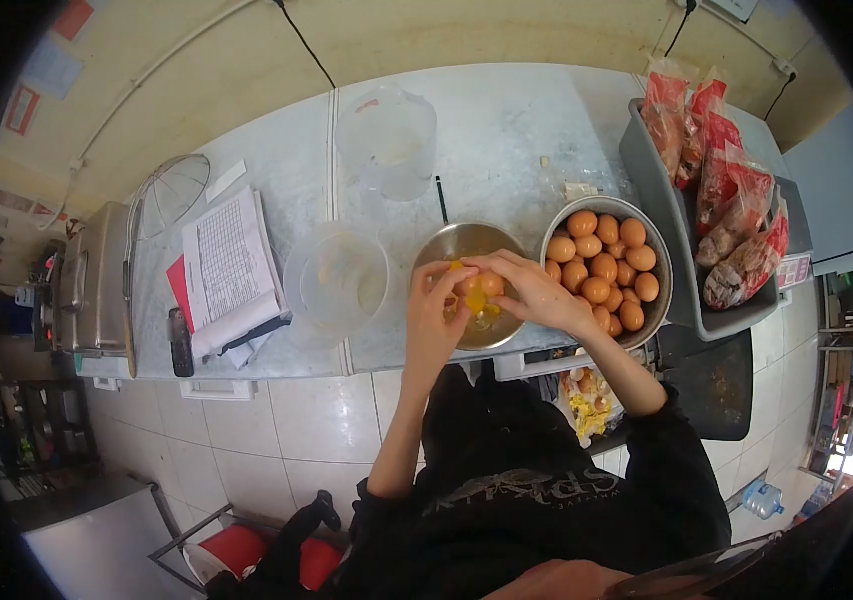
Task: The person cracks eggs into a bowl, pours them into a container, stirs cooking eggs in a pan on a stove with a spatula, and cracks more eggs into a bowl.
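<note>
Over a steel mixing bowl [455, 243], both hands are on a cracked brown egg [492, 283]. Yellow yolk [477, 298] shows between the shell pieces and hangs toward the bowl. My left hand [438, 299] grips the egg from the left with thumb and fingers. From the right, my right hand [535, 288] curls round the shell. Just right of the bowl stands a large metal bowl [660, 232] of whole brown eggs [604, 267]. A translucent plastic container [339, 275] sits to the left of the mixing bowl.
Behind is a clear plastic jug [387, 140]. At right, a grey bin [647, 165] holds several red-marked bags [737, 230]. Papers [232, 270], a dark phone [181, 342] and a wire whisk [175, 190] lie left. Below the table edge is a waste container with eggshells [587, 400].
</note>
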